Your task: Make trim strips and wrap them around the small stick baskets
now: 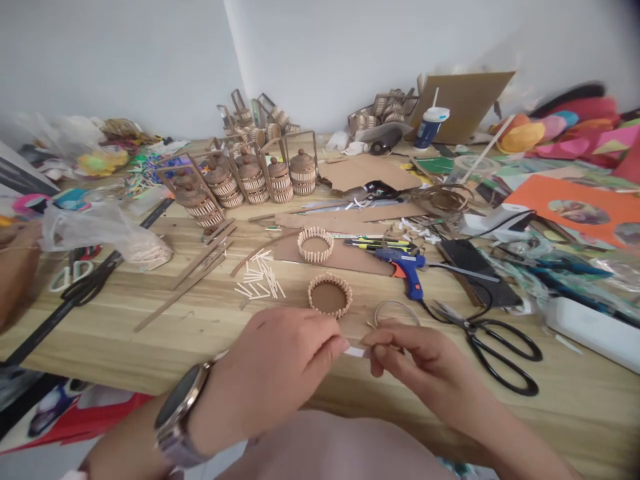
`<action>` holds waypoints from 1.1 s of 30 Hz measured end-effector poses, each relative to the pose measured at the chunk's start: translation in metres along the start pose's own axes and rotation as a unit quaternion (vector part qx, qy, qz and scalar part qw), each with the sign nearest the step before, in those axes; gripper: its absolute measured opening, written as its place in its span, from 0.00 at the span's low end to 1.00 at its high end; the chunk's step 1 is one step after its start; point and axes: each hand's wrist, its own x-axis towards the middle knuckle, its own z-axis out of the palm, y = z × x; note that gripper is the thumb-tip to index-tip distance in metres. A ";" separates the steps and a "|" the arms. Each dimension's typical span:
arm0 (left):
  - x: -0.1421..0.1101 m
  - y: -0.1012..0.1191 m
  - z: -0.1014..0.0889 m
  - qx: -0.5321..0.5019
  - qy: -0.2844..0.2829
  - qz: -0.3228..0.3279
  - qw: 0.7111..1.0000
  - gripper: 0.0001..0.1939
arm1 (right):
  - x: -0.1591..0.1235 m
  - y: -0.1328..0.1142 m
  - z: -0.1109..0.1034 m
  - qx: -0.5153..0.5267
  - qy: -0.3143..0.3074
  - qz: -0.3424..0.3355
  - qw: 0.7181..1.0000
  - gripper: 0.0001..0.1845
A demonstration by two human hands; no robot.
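Between my two hands runs a short white strip (pixel 355 351). My left hand (pixel 280 370), with a watch on its wrist, pinches one end. The fingertips of my right hand (pixel 413 357) close on the other end. Just behind my right fingers lies a thin ring (pixel 397 303) on the table. Past my left knuckles stands a round tray of small sticks with a brown base (pixel 330 298), its near edge close to my hand. A second stick-walled ring (pixel 315 245) sits farther back on cardboard. Loose pale sticks (pixel 261 277) are scattered to the left.
A blue glue gun (pixel 407 267) lies right of the rings, with black-handled scissors (pixel 493 347) nearer me. Several finished lidded stick baskets (pixel 253 177) with tall handles stand behind. Brown strips (pixel 190 270) lie at left. A lidded cup (pixel 431 127) stands at the back.
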 end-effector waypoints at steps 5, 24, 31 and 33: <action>0.005 -0.025 0.050 -0.064 -0.098 -0.075 0.990 0.13 | -0.017 0.047 -0.016 -0.123 0.066 0.034 0.990 0.15; 0.013 -0.031 0.117 0.074 0.109 0.094 0.987 0.07 | -0.027 0.067 -0.004 -0.403 0.104 -0.119 0.902 0.07; 0.022 -0.024 0.120 -0.083 0.150 0.090 0.981 0.05 | -0.028 0.045 0.004 -0.383 0.102 -0.144 0.907 0.08; 0.022 -0.023 0.119 -0.112 0.137 0.108 0.978 0.06 | -0.028 0.043 0.003 -0.382 0.107 -0.147 0.906 0.09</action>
